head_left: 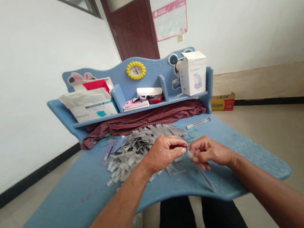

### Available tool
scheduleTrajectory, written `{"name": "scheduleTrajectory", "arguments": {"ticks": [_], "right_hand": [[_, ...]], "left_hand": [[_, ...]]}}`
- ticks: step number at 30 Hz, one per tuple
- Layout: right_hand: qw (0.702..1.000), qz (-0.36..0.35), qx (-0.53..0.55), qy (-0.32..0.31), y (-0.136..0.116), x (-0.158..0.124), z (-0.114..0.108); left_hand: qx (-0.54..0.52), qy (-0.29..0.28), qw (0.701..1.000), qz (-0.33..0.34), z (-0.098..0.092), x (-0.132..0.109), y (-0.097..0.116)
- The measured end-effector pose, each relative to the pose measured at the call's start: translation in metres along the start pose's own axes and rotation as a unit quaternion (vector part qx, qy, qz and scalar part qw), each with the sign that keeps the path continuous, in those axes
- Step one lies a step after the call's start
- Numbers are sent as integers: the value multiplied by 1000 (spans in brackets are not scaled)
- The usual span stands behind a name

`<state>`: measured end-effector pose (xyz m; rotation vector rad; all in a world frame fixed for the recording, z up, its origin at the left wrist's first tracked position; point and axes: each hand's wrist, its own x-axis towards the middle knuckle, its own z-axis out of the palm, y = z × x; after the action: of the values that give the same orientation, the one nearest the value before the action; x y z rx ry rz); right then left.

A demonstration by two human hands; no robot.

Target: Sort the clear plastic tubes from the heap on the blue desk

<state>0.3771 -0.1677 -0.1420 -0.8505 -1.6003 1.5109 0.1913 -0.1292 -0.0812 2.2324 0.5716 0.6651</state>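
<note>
A slim clear pen (204,179) slants over the front of the blue desk, its lower end pointing toward me. My right hand (210,152) is closed round its upper part, thumb against fingers. At the pen's top end, the thumb and fingertips of my left hand (166,151) pinch together; a small dark bit shows there, too little to name. Left of and behind my left hand spreads a heap of translucent plastic pen caps (127,165), with black pieces (133,144) among them. Another clear pen (199,123) lies beyond my right hand.
The blue desk (245,154) has a curved front edge above my legs. A checked red cloth (152,117) lies bunched under the shelf (140,110). On the shelf stand a white box (193,74), a mask box (96,110) and small items. A carton (224,103) sits on the floor.
</note>
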Motion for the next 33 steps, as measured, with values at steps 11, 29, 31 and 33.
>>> {"name": "scheduleTrajectory", "arguments": {"ticks": [11, 29, 31, 33], "right_hand": [[1000, -4, -17, 4, -1, 0, 1], [999, -33, 18, 19, 5, 5, 9], [999, -29, 11, 26, 5, 6, 9], [999, -24, 2, 34, 6, 6, 9]], "left_hand": [[-97, 24, 993, -68, 6, -1, -8], [-208, 84, 957, -182, 8, -2, -16], [-208, 76, 956, -190, 8, -4, -17], [-212, 80, 955, -191, 8, -5, -18]]}}
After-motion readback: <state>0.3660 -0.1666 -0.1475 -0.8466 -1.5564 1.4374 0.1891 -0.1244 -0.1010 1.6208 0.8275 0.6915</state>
